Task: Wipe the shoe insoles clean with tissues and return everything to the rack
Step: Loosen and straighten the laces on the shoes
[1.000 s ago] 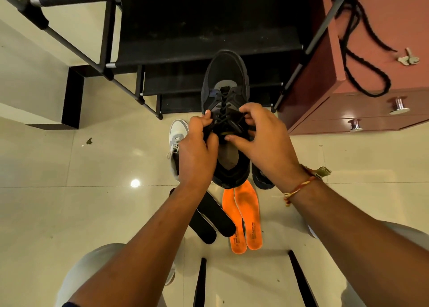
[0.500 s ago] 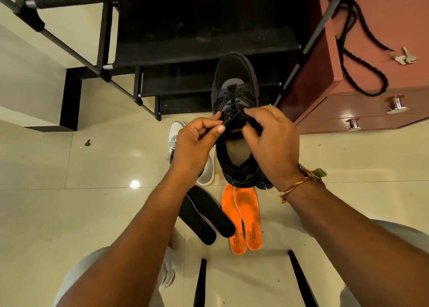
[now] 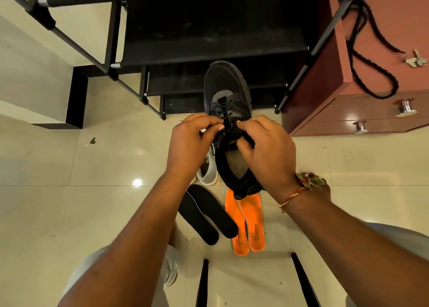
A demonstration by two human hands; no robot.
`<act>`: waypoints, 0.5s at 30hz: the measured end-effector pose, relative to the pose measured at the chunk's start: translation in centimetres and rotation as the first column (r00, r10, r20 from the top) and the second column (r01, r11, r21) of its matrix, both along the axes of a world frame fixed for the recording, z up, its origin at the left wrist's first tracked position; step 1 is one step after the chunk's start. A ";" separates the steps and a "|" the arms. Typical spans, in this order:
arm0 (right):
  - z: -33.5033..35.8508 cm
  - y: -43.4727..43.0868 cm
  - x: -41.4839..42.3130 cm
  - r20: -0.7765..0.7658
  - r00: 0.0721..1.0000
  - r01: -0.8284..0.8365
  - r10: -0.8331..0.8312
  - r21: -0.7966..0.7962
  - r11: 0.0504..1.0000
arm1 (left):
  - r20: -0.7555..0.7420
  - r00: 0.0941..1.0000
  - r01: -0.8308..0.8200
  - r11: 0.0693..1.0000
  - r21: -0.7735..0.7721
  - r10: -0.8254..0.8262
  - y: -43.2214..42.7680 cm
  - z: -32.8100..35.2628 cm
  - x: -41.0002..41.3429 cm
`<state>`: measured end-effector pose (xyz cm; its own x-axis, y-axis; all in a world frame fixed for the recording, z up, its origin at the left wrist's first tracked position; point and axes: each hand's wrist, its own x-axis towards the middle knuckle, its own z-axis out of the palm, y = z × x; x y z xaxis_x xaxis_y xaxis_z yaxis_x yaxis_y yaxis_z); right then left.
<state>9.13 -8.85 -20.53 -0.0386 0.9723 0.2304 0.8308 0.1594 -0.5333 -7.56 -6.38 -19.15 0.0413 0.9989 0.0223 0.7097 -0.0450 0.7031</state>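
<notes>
Your two forearms reach forward and converge over the floor, wrists level, both hands meeting at the throat of a black shoe (image 3: 228, 102) held off the tiles with its toe pointing toward the shoe rack (image 3: 209, 39). Your left hand (image 3: 189, 147) sits knuckles-up on the shoe's left side, its fingers curled and its thumb and forefinger pinched on the black lace (image 3: 226, 120). Your right hand (image 3: 267, 151) is on the right side, fingers folded down over the collar, with the thumb inside the opening and the forefinger tip closed on the lace opposite the left. Both hands are therefore closed, narrow grips on the shoe and its lacing. A red and yellow thread band (image 3: 293, 195) circles your right wrist.

Below the shoe, on the tiled floor (image 3: 69, 213), two orange insoles (image 3: 249, 225) lie side by side, overlapping slightly; the shoe's heel covers their upper ends. Just left of them two black insoles (image 3: 206, 216) lie angled, also overlapping. A white shoe (image 3: 209, 174) stands on the floor, partly hidden behind your left wrist. No tissue can be made out. A reddish drawer cabinet (image 3: 348, 111) stands to the right of the rack.
</notes>
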 end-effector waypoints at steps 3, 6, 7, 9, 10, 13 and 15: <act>-0.1 -0.1 -0.2 0.032 0.999 -0.023 0.023 0.004 1.000 | 0.011 0.999 0.039 0.999 -0.007 -0.039 0.0 0.4 0.2; -0.2 -0.2 -0.2 0.058 0.998 -0.038 0.037 0.018 0.999 | -0.035 0.997 0.066 0.997 -0.026 -0.066 0.0 0.5 0.3; -0.3 -0.3 -0.2 0.062 0.997 -0.038 0.037 0.025 0.999 | -0.046 0.996 0.078 0.997 -0.029 -0.079 0.0 0.5 0.4; -0.2 -0.3 -0.1 0.052 0.998 -0.037 0.035 0.034 0.999 | -0.042 0.996 0.078 0.997 -0.029 -0.079 -0.1 0.4 0.4; -0.2 -0.2 -0.1 0.038 0.999 -0.035 0.034 0.036 0.999 | -0.027 0.998 0.061 0.998 -0.027 -0.062 -0.1 0.4 0.4; -0.1 0.1 0.1 -0.049 0.999 -0.015 0.017 0.032 0.999 | 0.061 0.998 -0.015 0.999 -0.037 0.017 -0.3 0.2 0.6; -0.1 0.3 0.3 -0.126 0.992 -0.002 0.005 0.025 1.000 | 0.111 0.992 -0.057 0.997 -0.045 0.062 -0.3 0.1 0.7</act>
<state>9.40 -8.55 -20.64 -0.0111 0.9661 0.2578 0.7566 0.1767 -0.6295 -6.81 -6.72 -19.10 -0.0189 0.9997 -0.0184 0.6270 0.0262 0.7786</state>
